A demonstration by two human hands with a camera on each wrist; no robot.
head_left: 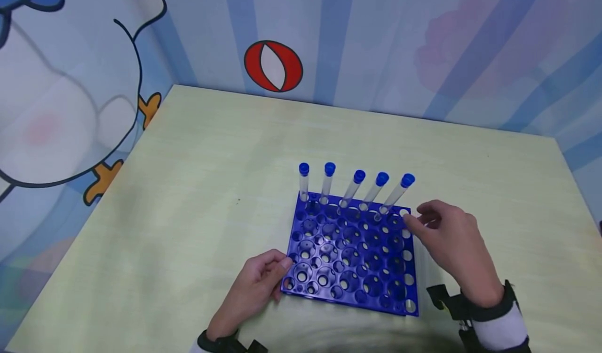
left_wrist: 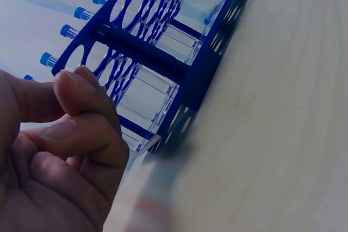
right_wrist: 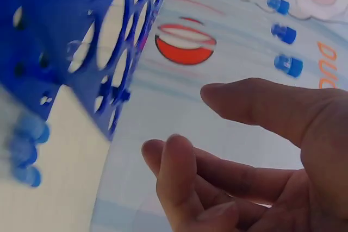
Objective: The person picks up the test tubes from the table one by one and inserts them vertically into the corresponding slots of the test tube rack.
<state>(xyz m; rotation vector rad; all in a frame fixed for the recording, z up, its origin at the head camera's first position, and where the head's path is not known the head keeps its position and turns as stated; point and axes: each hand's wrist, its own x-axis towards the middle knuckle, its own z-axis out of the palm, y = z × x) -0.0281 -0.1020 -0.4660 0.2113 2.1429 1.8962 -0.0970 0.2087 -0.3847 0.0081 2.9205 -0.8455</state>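
Note:
A blue plastic test tube rack (head_left: 350, 301) with round holes stands on the table. Several clear test tubes (head_left: 351, 191) with blue caps lean in its back row, and their lower ends (left_wrist: 155, 80) show through the rack's open side. My left hand (head_left: 256, 280) pinches the rack's left edge near the front corner, thumb on top; in the left wrist view its fingertips meet at the top plate's corner. Beside the back right corner is my right hand (head_left: 451, 238), thumb and fingers apart with nothing between them. Whether its thumb touches the rack, I cannot tell.
The pale table (head_left: 197, 186) reaches back to a printed wall (head_left: 367, 39) with a red and white ball picture (head_left: 274, 66). At the lower left of the right wrist view, blurred blue round shapes (right_wrist: 27, 150) show below the rack.

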